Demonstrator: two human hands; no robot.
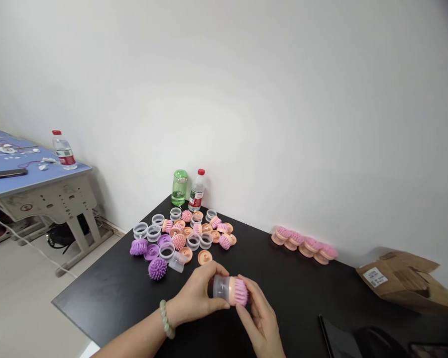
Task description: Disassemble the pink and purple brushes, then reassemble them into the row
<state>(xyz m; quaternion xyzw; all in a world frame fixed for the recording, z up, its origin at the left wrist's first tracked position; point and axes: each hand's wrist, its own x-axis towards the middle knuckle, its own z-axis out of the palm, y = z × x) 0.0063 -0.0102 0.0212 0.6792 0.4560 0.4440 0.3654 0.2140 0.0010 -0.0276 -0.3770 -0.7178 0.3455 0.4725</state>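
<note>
My left hand [194, 297], with a beaded bracelet at the wrist, is closed round a clear plastic cylinder [221, 289]. Against its right end sits a peach-based brush head [240, 291] with pink bristles, pinched by the fingertips of my right hand [260, 318]. Both parts are held sideways above the black table and touch each other. Beyond my left hand lie loose clear rings [167, 251], peach discs [204, 257], purple discs [151, 252], purple bristle heads [157, 268] and pink bristle heads [178, 241].
A row of pink brushes [302, 243] stands along the wall. On the black table [115, 303] are a green bottle [179, 188], a red-capped water bottle [196, 191], an open cardboard box [406, 281] and dark items at front right. A blue-topped desk [41, 176] stands left.
</note>
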